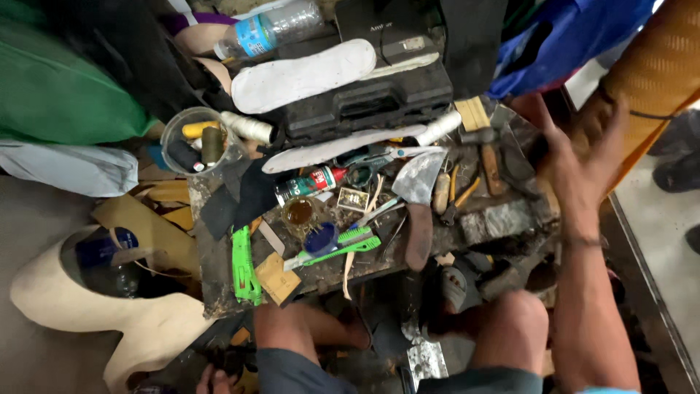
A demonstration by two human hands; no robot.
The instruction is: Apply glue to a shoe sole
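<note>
we see the right hand [583,157] lifted at three o'clock, fingers spread and gripping nothing, its back toward us; it hangs just beside the orange roll [652,73] at two o'clock, nearest to it, though we cannot tell if they touch. the left hand [215,379] sits low at seven o'clock, mostly cut off by the frame edge, so we cannot tell whether it is open or closed.

the bench [211,284] between the knees keeps tools within arm's reach: a green knife [244,266] at eight o'clock, a toothbrush [343,244] at the centre, a broad blade [417,182] just right of centre. the black case [368,98] at twelve o'clock serves as a shelf, with a white insole [302,73] lying flat on its lid.

for packages: a clear bottle [273,29] with a blue band label lies at eleven o'clock; a small can [310,182] with a red and green label lies on its side near the centre; a clear cup [193,138] at ten o'clock holds thread spools upright.
</note>
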